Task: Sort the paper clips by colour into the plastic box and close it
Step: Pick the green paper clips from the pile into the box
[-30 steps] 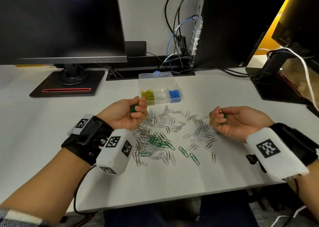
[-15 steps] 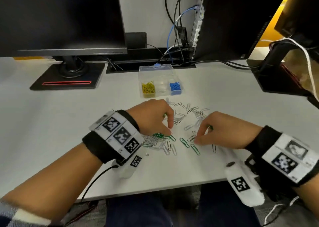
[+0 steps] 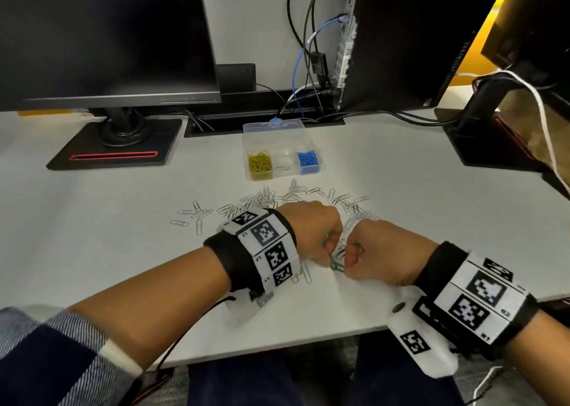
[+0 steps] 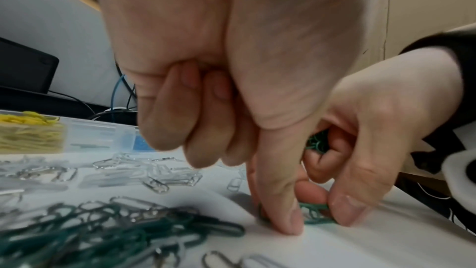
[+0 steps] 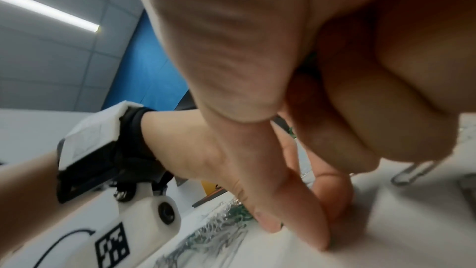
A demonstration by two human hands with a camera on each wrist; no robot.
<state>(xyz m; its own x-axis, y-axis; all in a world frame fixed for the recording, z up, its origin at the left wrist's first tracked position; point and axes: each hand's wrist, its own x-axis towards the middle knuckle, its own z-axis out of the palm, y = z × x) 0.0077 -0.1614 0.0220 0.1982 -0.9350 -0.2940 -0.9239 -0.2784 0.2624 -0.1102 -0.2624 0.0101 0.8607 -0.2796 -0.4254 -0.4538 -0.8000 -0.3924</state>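
Observation:
The clear plastic box (image 3: 279, 128) stands open behind the pile, with yellow clips (image 3: 260, 163) in its left compartment and blue clips (image 3: 307, 158) in its right one. Silver clips (image 3: 262, 200) lie scattered in front of it. My left hand (image 3: 320, 245) and right hand (image 3: 361, 257) are palm down, knuckles almost touching, both pinching at green clips (image 3: 336, 265) on the table. In the left wrist view my right hand's thumb and forefinger pinch a green clip (image 4: 315, 214), and a bunch of green clips (image 4: 318, 142) sits in its curled fingers. More green clips (image 4: 128, 231) lie to the left.
A monitor on a black base (image 3: 114, 152) stands at the back left, a computer tower (image 3: 401, 41) with cables at the back centre, and another stand (image 3: 481, 140) at the right. The table's front edge (image 3: 277, 347) is close below my wrists.
Both hands turned palm down and dropped from above the pile onto it. They then drew together at its near side and now pinch at green clips there.

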